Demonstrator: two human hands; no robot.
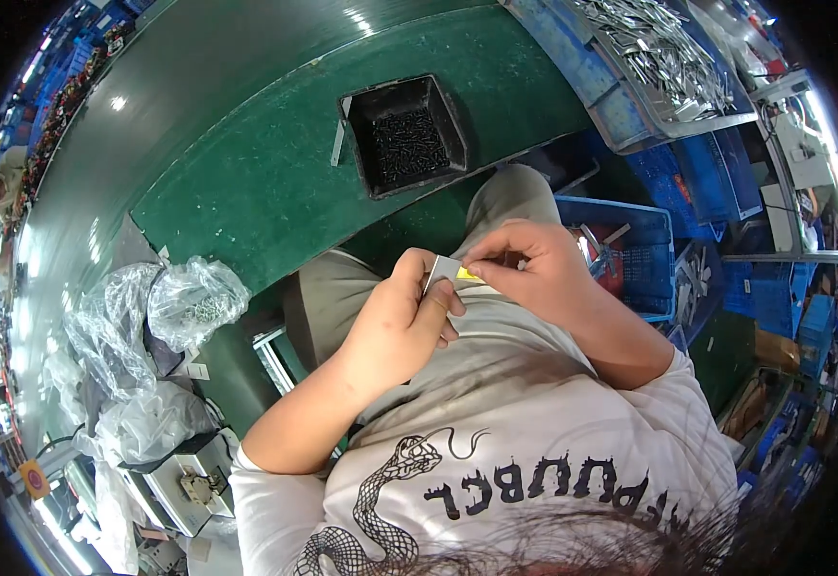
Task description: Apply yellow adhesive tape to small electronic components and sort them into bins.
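In front of my belly, my left hand (398, 312) is closed round a small flat silver-white piece (444, 270), with the thumb pressed along it. Close against it, my right hand (532, 263) pinches a small yellow piece (467, 274) between thumb and fingertips. Whether the yellow piece is joined to the silver-white one I cannot tell. Beyond my hands, a black bin (452, 120) of small dark screw-like parts stands on the green table (256, 192). A thin pale metal strip (338, 144) leans at the bin's left side.
A large blue crate (587, 72) heaped with metal strips (664, 53) is at the far right. Below it sits a blue basket (657, 274) holding metal pieces. Clear plastic bags (193, 302) lie at the left, above a pale machine (184, 485).
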